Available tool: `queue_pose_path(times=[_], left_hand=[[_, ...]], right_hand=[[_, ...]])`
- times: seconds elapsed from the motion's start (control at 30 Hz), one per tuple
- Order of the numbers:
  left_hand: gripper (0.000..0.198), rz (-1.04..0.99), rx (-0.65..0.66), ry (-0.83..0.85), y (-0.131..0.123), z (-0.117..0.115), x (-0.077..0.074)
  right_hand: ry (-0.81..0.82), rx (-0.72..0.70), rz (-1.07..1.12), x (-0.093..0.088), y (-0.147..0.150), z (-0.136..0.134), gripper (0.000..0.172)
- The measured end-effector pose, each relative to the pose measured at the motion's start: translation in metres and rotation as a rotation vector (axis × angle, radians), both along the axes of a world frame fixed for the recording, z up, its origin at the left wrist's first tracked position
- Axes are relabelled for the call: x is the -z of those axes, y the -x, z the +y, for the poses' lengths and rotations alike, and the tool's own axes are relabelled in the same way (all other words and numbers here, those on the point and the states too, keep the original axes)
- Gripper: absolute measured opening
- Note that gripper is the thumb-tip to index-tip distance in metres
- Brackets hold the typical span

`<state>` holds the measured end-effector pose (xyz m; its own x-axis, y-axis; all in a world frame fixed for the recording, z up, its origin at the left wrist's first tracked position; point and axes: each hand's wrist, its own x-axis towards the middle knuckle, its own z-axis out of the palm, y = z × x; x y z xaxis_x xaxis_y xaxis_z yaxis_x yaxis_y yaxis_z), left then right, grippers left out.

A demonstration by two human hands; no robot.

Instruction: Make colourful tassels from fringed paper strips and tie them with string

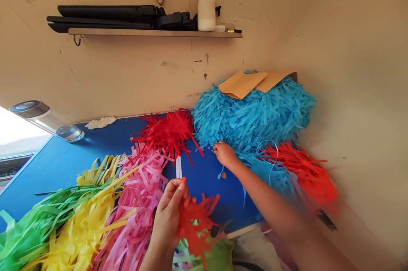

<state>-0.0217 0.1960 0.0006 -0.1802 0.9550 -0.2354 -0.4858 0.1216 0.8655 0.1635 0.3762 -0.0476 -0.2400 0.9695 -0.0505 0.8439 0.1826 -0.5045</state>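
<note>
Rear: beige wall [137,75]. In front of the wall: blue table [204,181]. At right rear of the table, against the wall: large heap of blue paper strips [255,113]. Mounted on the wall above: narrow shelf [127,32], carrying black folded stand [105,11] and, near its right end, upright white bottle [206,11].

Left part of the table, side by side, from right to left: pink strips [140,194], yellow strips [86,224], green strips [47,215]. Beyond the pink strips, beside the blue heap: red strips [172,130]. Left rear edge: clear bottle [54,122] with dark cap.

Near the front table edge, hanging from left hand [172,203]: orange-red bundle [197,228], loose ends downward, partly blurred. Left thumb and fingers closed on its gathered top, small tip projecting above the thumb. Right hand [225,155] just in front of the blue heap, near the table surface. Right fingers curled inward, tips close together; full closure and hold on any strip: cannot tell.

On top of the blue heap: brown paper pieces [244,84], overlapping. Left of the red strips, near the wall: crumpled tissue [101,122].
</note>
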Motion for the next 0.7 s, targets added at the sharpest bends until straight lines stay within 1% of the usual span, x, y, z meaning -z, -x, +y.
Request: queue_pose_path(times=[0.1,0.13,0.17,0.2,0.27,0.33,0.37,0.43,0.5,0.6,0.7], left_hand=[[0.033,0.077,0.032,0.029,-0.002,-0.001,0.002],[0.035,0.130,0.045,0.040,-0.003,-0.002,0.003],[0.036,0.192,0.059,0.047,-0.003,-0.003,0.004],[0.036,0.259,0.071,0.049,-0.003,-0.004,0.005],[0.035,0.392,0.089,0.034,-0.006,-0.005,0.004],[0.033,0.503,0.104,0.008,-0.010,-0.005,0.002],[0.032,0.549,0.116,-0.002,-0.012,-0.004,0.001],[0.029,0.632,0.150,-0.023,-0.016,-0.004,-0.002],[0.026,0.718,0.172,-0.059,-0.018,-0.005,-0.004],[0.021,0.848,0.176,-0.130,-0.021,-0.007,-0.007],[0.017,0.978,0.155,-0.235,-0.022,-0.009,-0.009]], right_hand=[[-0.004,-0.016,0.003,-0.016,0.000,-0.024,0.015],[-0.007,-0.041,0.030,-0.023,0.000,-0.036,0.014],[-0.004,-0.080,0.102,-0.029,0.000,-0.051,0.012],[0.010,-0.128,0.219,-0.034,0.001,-0.067,0.009],[0.086,-0.195,0.611,-0.039,0.004,-0.098,0.004],[0.212,-0.177,0.985,-0.038,0.007,-0.124,0.007],[0.278,-0.139,1.101,-0.036,0.008,-0.134,0.009],[0.382,-0.046,1.236,-0.031,0.010,-0.146,0.014],[0.428,0.043,1.319,-0.028,0.009,-0.151,0.020],[0.414,0.115,1.379,-0.027,0.006,-0.154,0.023],[0.378,0.117,1.343,-0.029,0.002,-0.157,0.022]])
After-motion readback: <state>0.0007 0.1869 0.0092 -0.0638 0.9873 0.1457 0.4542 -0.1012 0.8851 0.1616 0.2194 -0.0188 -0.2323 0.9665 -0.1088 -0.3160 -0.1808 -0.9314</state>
